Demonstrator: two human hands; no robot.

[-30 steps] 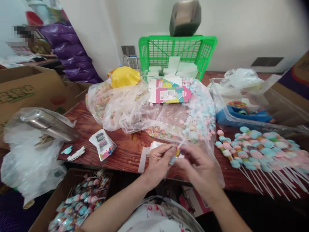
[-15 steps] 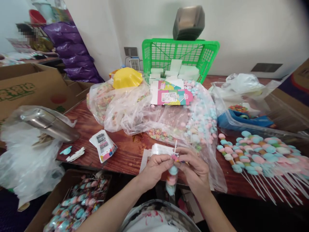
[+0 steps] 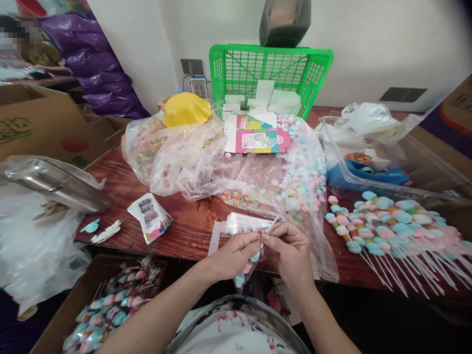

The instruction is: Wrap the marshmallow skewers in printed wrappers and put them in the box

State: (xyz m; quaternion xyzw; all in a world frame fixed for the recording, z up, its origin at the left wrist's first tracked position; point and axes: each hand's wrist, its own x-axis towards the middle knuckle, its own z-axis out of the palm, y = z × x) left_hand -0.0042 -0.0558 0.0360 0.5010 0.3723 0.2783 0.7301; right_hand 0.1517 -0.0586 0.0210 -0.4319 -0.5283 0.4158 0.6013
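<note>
Between my hands, just over the table's front edge, is a marshmallow skewer [image 3: 246, 268] in a clear bag, blue and pink, its white stick pointing up to the right. My left hand [image 3: 236, 253] is closed on the bag's gathered neck. My right hand [image 3: 293, 248] pinches the same neck around the stick, where a small reddish tie seems to sit; the fingers partly hide it. Right behind the hands lies a stack of clear printed bags [image 3: 241, 223]. Bare marshmallow skewers [image 3: 394, 221] are heaped to the right, white sticks toward me.
Plastic sacks of candy [image 3: 177, 162] and flat printed boxes [image 3: 254, 140] lie before a green basket [image 3: 271, 54]. Leftward are a stack of cards [image 3: 151, 216] and a steel flask [image 3: 59, 184]. Below left, a carton [image 3: 55, 314] holds wrapped skewers. A person sits far left.
The wrapped skewer has tilted, its lower end swinging left and its stick leaning right. My right hand has turned and closed in at the neck. The view has shifted slightly.
</note>
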